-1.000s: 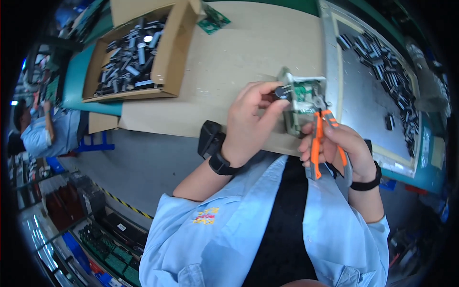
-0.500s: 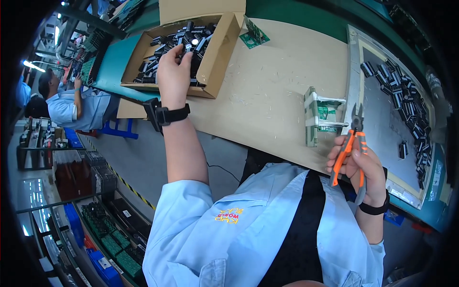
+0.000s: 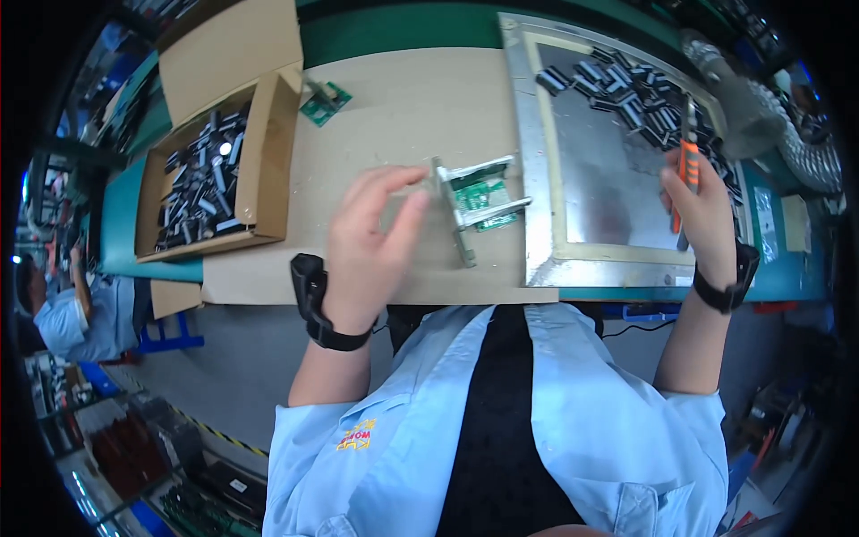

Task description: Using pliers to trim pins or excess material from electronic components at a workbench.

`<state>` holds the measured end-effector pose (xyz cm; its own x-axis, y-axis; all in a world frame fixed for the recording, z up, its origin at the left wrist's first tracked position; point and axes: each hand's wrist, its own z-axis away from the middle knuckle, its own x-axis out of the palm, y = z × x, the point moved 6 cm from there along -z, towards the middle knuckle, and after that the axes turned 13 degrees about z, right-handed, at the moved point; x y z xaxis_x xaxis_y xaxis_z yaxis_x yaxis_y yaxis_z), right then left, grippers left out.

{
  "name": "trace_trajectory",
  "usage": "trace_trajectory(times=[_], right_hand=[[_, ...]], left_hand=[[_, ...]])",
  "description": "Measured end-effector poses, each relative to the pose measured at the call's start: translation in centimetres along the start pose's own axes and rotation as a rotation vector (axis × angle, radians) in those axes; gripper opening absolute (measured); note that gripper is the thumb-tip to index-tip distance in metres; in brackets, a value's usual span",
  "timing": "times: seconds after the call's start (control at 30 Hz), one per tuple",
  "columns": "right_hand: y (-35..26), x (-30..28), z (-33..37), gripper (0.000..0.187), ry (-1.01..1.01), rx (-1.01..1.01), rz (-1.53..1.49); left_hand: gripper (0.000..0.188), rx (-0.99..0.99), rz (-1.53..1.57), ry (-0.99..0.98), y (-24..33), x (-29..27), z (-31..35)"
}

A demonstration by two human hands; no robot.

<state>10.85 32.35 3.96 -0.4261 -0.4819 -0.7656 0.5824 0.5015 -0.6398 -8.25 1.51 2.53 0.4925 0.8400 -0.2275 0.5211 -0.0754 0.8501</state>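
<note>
My left hand (image 3: 365, 240) is over the work surface, slightly blurred, thumb and index finger apart with nothing visible between them. Its fingertips come close to the upright side of a pale fixture (image 3: 454, 213); whether they touch cannot be told. Inside the fixture sits a green circuit board (image 3: 483, 195). On the right, my right hand (image 3: 709, 210) is closed around orange-handled cutting pliers (image 3: 687, 166), jaws pointing away from me. The pliers are above the right part of a metal-framed tray (image 3: 537, 224), beside a pile of black cylindrical capacitors (image 3: 626, 94).
At the left stands an open cardboard box (image 3: 273, 152) full of black capacitors (image 3: 201, 183). Behind the fixture, to the left, lies a small green circuit board with an upright piece (image 3: 327, 106). A silver flexible duct (image 3: 778, 125) is at the far right. Another person (image 3: 76, 309) sits far left.
My left hand has left the cardboard box and moved right to the fixture. My right hand has carried the pliers away from me, over the tray. The view has swung to the right.
</note>
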Motion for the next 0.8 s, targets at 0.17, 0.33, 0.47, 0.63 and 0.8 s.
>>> trace_trajectory(times=[0.17,0.33,0.47,0.63,0.8], right_hand=[[1.3,-1.4,-4.8,0.032,0.276,-0.133,0.484],[0.9,1.5,-9.4,0.036,0.245,-0.238,0.617],[0.0,3.2,-10.3,0.037,0.143,-0.066,0.865],[-2.9,3.2,-7.4,0.038,-0.008,-0.171,0.615],[-10.4,5.9,0.4,0.039,-0.344,-0.492,0.087]], left_hand=[[0.017,-0.017,0.096,-0.085,0.3,2.8,0.8],[0.017,0.007,0.099,-0.042,0.0,2.6,1.2],[0.017,-0.043,0.165,0.018,-0.6,1.4,2.0],[0.017,-0.053,0.155,0.061,-0.6,0.4,2.1],[0.019,-0.293,0.523,-0.088,1.1,2.5,1.4]])
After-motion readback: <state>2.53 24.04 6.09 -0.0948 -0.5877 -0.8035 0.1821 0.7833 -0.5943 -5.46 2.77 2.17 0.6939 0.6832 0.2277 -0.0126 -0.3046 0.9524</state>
